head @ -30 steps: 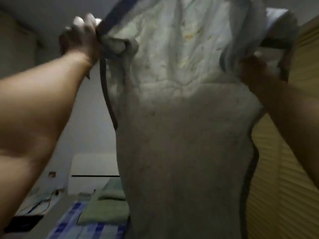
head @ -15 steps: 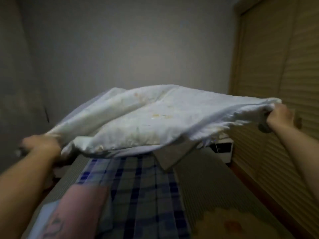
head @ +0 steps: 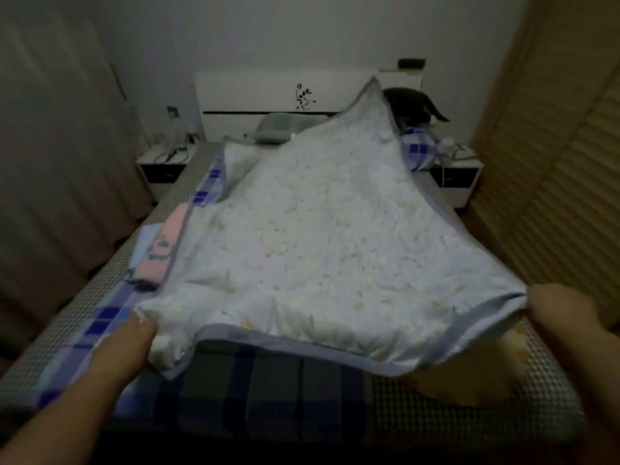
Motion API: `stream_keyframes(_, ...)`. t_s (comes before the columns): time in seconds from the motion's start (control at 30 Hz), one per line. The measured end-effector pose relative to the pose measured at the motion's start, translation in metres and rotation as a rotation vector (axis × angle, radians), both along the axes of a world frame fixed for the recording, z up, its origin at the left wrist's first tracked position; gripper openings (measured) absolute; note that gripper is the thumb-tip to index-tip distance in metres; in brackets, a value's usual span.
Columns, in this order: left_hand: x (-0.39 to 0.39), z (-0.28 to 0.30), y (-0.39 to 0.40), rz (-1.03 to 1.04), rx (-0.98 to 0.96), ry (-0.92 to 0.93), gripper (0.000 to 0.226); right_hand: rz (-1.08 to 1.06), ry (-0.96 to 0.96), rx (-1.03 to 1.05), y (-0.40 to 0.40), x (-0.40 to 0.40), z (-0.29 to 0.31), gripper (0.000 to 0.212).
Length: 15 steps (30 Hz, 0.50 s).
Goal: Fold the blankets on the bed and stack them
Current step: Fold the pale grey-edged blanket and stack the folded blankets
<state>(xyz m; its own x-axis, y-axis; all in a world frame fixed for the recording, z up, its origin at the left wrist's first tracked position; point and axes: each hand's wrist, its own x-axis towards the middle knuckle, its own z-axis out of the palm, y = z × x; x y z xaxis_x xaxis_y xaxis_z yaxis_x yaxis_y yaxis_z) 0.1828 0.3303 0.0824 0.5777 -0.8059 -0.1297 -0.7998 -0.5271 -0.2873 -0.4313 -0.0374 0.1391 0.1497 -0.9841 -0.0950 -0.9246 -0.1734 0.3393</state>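
Your left hand (head: pixel 134 333) grips the near left corner of the white quilted blanket (head: pixel 318 250), fingers curled into the bunched cloth, while your right hand (head: pixel 557 313) pinches the near right corner where the pale blue border (head: pixel 459 340) turns. Both corners are lifted, so the near edge hangs in a shallow curve above the mattress with shadow beneath it. The rest of the blanket billows out over the middle of the bed (head: pixel 100 297), and its far corner stands up in a peak toward the white headboard (head: pixel 255 92). Under it lies a blue and white plaid sheet (head: pixel 268 380), showing at the near end and along the left side. On the left part of the bed, just beside the blanket's edge, sits a folded stack: a pink blanket (head: pixel 164 253) with a small picture on it, resting on a light blue one (head: pixel 142 243). A green pillow (head: pixel 285 127) lies at the head of the bed, partly hidden by the raised cloth. A dark shape (head: pixel 409 105) sits near the headboard on the right; you cannot tell what it is. Nightstands (head: pixel 164 162) flank the bed, and a slatted wooden door (head: pixel 550 162) fills the right side.
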Motion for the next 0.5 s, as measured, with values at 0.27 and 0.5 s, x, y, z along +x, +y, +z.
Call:
stream_keyframes(0.27, -0.044, -0.056, 0.077, 0.607, -0.285, 0.311, 0.047, 0.331, 0.228, 0.129, 0.080, 0.022, -0.064, 0.029)
stream_keyframes(0.5, -0.073, -0.071, 0.087, 1.129, -0.492, 0.528, 0.061, 0.588, 0.080, 0.397, 0.135, 0.028, -0.104, 0.015)
